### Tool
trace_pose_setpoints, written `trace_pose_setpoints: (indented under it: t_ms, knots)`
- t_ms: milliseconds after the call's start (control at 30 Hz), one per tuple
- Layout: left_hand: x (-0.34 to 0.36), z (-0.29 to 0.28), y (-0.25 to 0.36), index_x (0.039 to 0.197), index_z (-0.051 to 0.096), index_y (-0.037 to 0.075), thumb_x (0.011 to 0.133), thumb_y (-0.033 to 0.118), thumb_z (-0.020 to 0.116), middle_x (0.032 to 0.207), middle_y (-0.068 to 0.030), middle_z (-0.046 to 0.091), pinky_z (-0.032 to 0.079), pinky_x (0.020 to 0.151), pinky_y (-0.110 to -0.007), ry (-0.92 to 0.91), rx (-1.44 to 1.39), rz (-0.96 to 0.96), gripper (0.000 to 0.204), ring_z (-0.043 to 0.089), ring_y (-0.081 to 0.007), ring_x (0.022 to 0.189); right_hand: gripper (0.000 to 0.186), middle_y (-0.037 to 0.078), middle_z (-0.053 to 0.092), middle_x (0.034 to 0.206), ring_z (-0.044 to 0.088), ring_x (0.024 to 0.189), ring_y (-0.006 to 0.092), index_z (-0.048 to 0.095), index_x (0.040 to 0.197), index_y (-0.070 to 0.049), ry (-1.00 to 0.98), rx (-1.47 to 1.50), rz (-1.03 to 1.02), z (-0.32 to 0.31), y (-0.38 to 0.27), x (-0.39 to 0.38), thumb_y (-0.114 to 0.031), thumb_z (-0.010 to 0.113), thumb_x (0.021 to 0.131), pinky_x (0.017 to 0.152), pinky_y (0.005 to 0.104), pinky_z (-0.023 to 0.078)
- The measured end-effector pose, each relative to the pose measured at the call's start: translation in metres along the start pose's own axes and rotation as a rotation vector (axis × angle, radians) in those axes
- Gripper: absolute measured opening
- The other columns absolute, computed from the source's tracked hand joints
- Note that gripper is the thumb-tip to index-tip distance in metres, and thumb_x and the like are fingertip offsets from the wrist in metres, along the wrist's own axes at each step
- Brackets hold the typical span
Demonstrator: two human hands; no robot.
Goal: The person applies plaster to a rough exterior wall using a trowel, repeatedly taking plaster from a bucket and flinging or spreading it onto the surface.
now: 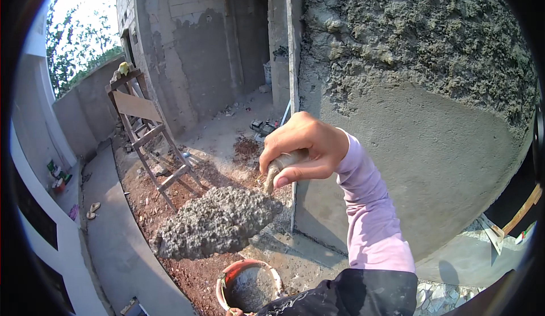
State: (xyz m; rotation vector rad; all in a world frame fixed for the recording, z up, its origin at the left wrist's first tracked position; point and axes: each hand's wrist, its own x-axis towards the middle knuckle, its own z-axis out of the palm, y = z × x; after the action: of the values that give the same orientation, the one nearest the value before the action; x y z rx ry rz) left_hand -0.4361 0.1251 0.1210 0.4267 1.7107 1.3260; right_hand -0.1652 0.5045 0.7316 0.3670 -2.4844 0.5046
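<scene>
My right hand point(304, 151) is closed around the handle of a trowel point(271, 181), raised in front of the wall. A large heap of wet grey mortar point(218, 223) covers the trowel's blade, so the metal is hidden. Below it is an orange-rimmed bucket point(225, 282) with grey mortar inside. At the bottom edge, a small part of my left hand point(234, 312) shows with its fingers over the bucket's rim; the rest is out of frame. On the right, the wall point(363, 163) has smooth grey plaster low down and rough, lumpy mortar point(420, 32) above.
A wooden trestle point(149, 140) stands on reddish soil at the left. A straight upright strip point(292, 49) runs along the wall's edge. A concrete path point(122, 231) bends along the left, with sandals point(93, 210) on it. A wooden-handled tool point(514, 217) lies far right.
</scene>
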Motion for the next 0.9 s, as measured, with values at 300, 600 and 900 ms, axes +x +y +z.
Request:
trace_pose_setpoints:
  t_ms: [300,600,900]
  knots:
    - [-0.014,0.029,-0.018,0.088,0.063,0.0,0.097,0.027,0.054,0.075,-0.0087,0.06,0.048,0.065,-0.039,0.04,0.058,0.027,0.03,0.057,-0.0238,0.072,0.035,0.011,0.061,0.075,0.056,0.055,0.0146,0.059,0.096,0.003,0.839,0.686,0.134,-0.138,0.197,-0.086,-0.032,0.057,0.097,0.05,0.0276,0.049]
    - [-0.021,0.055,0.02,0.099,0.059,0.004,0.094,0.02,0.057,0.08,-0.0074,0.059,0.049,0.063,-0.034,0.022,0.121,-0.043,0.017,0.057,-0.0184,0.07,0.024,0.012,0.062,0.072,0.062,0.06,0.0228,0.062,0.094,-0.002,0.773,1.048,1.591,0.384,0.058,-0.337,-0.026,0.058,0.094,0.055,0.0359,0.05]
    - [-0.073,0.102,0.076,0.086,0.055,0.003,0.088,-0.001,0.057,0.083,-0.004,0.05,0.056,0.058,-0.03,-0.098,0.214,0.123,0.005,0.054,-0.0116,0.06,0.023,0.019,0.07,0.091,0.069,0.083,0.0375,0.071,0.091,-0.008,-0.748,-0.086,1.001,0.385,0.062,-0.322,-0.017,0.067,0.071,0.073,0.0473,0.055]
